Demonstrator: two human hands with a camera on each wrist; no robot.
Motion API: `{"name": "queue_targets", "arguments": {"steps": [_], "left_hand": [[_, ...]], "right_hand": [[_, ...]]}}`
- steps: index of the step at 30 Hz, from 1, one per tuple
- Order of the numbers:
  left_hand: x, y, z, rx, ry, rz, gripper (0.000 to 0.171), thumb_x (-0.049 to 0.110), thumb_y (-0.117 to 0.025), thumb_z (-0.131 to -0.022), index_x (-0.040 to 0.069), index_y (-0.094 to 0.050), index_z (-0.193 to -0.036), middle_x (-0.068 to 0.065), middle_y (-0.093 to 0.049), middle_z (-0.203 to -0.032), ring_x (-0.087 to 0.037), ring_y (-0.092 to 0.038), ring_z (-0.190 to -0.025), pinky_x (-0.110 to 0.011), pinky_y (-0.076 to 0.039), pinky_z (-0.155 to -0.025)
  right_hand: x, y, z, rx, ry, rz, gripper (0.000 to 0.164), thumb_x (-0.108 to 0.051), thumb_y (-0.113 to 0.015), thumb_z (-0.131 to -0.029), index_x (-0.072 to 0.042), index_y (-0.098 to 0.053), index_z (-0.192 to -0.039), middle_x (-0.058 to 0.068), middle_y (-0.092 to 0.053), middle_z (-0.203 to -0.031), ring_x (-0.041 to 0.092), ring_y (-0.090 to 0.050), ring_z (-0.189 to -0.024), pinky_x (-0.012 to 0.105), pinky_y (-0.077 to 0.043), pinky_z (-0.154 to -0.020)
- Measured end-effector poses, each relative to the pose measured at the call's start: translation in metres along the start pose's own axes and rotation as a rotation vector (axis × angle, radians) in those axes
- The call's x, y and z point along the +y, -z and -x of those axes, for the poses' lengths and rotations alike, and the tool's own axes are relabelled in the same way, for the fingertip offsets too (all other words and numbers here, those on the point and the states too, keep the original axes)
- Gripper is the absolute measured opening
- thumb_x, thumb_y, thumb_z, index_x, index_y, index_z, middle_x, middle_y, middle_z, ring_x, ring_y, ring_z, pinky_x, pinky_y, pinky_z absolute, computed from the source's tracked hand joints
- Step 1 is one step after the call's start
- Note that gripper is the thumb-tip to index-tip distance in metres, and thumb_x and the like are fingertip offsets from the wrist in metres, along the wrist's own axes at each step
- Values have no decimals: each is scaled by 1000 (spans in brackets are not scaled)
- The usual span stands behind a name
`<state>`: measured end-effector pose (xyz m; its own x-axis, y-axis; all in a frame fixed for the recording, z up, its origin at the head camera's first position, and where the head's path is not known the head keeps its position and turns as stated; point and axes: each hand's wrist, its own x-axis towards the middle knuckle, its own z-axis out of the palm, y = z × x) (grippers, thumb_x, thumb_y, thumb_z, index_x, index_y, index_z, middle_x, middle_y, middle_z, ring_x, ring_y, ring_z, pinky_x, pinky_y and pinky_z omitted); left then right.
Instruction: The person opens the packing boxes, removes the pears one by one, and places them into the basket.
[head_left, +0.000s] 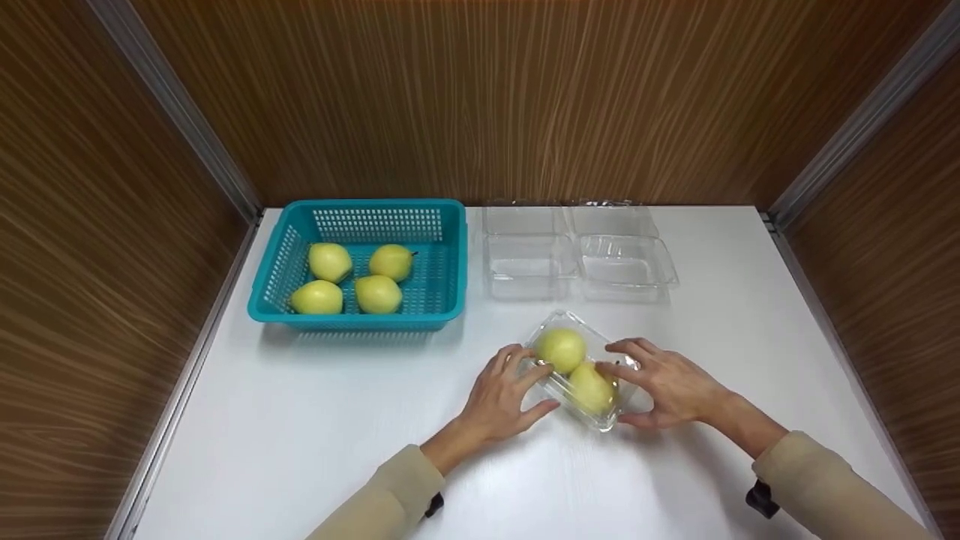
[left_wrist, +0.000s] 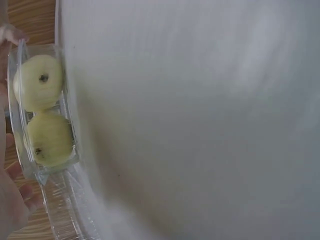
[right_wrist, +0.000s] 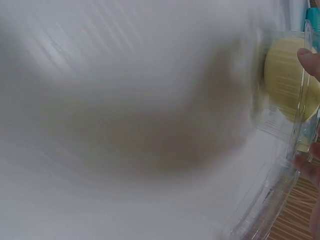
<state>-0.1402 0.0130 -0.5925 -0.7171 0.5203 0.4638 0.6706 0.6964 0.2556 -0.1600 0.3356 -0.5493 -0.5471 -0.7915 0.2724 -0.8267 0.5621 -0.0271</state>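
A clear plastic clamshell container (head_left: 589, 339) sits turned at an angle on the table between my hands. Two yellow-green pears, a farther one (head_left: 561, 349) and a nearer one (head_left: 592, 390), lie inside under the lid. My left hand (head_left: 496, 401) touches the container's left edge with its fingers, its thumb held apart. My right hand (head_left: 673, 386) grips the right side, fingers over the lid and thumb at the near corner. In the left wrist view both pears show through the side wall. One pear (right_wrist: 285, 77) shows in the right wrist view.
A teal basket (head_left: 352, 321) with several pears stands at the back left. Two clear containers with raised lids, one left (head_left: 525, 266) and one right (head_left: 622, 270), stand behind my hands. Brown wood-grain panels (head_left: 480, 105) wall the white table (head_left: 300, 420) at the back and sides.
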Motion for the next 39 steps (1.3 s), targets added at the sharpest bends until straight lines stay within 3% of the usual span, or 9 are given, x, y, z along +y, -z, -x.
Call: {"name": "queue_targets", "arguments": {"steps": [9,18,27,39], "left_hand": [[1,-3,-3,1,38,53,43,55,-72,-95,25,-71,-127,-4,-61,-131,-21,-56,-125,-34,-56,-101],[-2,-1,-5,-8,68,40,41,58,-69,-96,26,-72,-122,-3,-61,-132,-22,-57,-124,-36,-57,-99],[-7,4,-6,-24,93,20,44,59,-66,-97,23,-73,-122,-5,-63,-134,-23,-57,-124,-37,-57,-100],[-13,10,-8,-33,130,63,41,54,-68,-97,22,-74,-121,-6,-63,-138,-23,-56,-123,-38,-58,-95]], "right_hand": [[0,-4,-2,11,0,2,80,-58,-92,-67,-26,-67,-136,11,-64,-135,28,-66,-118,37,-64,-67],[-6,-9,-3,55,24,8,75,-55,-93,-69,-24,-70,-133,12,-66,-131,27,-67,-112,35,-63,-63],[-15,-14,-4,110,41,2,68,-48,-94,-70,-22,-72,-129,11,-68,-128,27,-67,-109,36,-62,-63],[-28,-16,-5,163,84,-12,60,-33,-93,-70,-21,-72,-125,11,-69,-126,25,-67,-107,31,-60,-60]]}}
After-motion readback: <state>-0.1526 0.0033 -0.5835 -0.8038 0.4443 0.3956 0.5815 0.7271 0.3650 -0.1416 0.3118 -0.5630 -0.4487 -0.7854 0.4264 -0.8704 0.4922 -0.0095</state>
